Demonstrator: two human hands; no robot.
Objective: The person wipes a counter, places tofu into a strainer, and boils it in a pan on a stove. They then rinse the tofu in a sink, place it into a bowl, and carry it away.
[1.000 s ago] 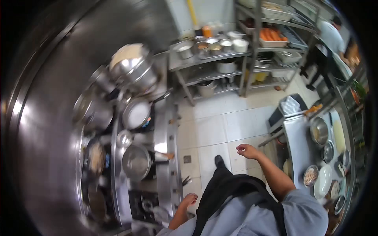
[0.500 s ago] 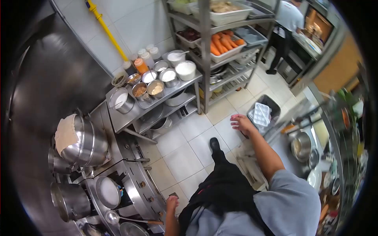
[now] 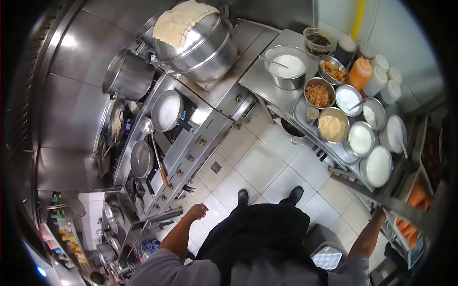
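Observation:
My left hand hangs above the floor tiles, to the right of the stove front, its fingers curled with nothing seen in them. At the metal rack, my right hand is beside the carrots; its fingers are hidden. On the stove, a pan of white liquid sits over a blue flame. An empty-looking pan and a long-handled ladle are nearby. The steel side table holds a pot of white liquid and several bowls of ingredients.
A large domed steamer with a cloth on top and a tall pot stand at the back of the stove. Squeeze bottles line the wall side of the table. A grey bin stands on the floor between my feet and the rack.
The view has swung left, bringing the stove and side table closer. My right hand has gone from above the floor near the bin to the rack. The other person is out of view.

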